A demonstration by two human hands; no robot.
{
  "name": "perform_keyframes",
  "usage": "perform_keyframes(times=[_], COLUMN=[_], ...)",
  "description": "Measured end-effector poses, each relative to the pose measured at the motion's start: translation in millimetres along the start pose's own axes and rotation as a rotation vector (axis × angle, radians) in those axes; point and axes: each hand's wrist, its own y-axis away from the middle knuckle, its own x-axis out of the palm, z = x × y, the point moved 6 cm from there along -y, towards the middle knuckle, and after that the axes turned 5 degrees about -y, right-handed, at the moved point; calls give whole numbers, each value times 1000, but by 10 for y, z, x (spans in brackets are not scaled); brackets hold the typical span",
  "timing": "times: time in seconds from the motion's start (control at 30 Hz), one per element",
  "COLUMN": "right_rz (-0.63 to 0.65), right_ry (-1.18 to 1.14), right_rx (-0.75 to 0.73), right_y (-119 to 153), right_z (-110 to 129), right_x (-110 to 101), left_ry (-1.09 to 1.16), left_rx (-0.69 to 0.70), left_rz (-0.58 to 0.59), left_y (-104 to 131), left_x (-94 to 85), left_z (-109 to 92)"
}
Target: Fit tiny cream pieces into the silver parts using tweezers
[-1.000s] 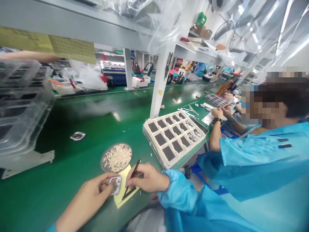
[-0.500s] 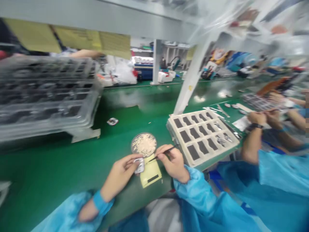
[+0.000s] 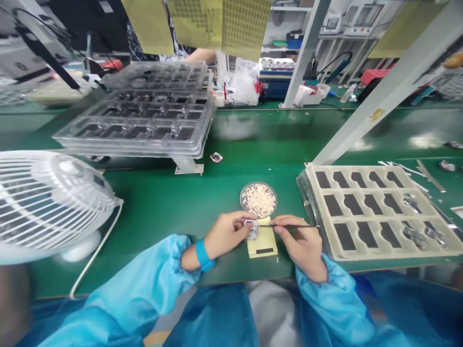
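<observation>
My left hand (image 3: 227, 233) pinches a small white-rimmed part (image 3: 251, 229) between thumb and fingers, over the left edge of a yellow paper pad (image 3: 266, 241). Thin dark tweezers (image 3: 292, 226) lie in the closed fingers of my right hand (image 3: 302, 243), their tip pointing left beside the part. A black strip (image 3: 265, 250) is on the lower part of the pad. Just behind the pad, a round dish (image 3: 258, 198) holds many small pale pieces.
At right a cream tray (image 3: 385, 189) has a few metallic parts in its compartments. Stacked clear trays (image 3: 133, 126) sit on a raised shelf at back left. A white fan (image 3: 54, 202) stands at left; a slanted post (image 3: 376, 91) rises behind the cream tray.
The view has swung left, bringing the fan in and leaving the neighbouring person's hands out. The tweezers now lie more level, with their tip closer to the held part.
</observation>
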Motion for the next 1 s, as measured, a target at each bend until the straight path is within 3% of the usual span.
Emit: perform_keyframes(times=[0.47, 1.0], right_rz=[-7, 89], right_ry=[126, 97], right_rx=[42, -167], right_y=[-3, 2], right_z=[-73, 97], right_x=[0, 71], left_ry=[-45, -79], left_rx=[25, 30], left_rz=[-21, -26], left_y=[18, 10], left_x=[-18, -20], left_z=[-14, 27])
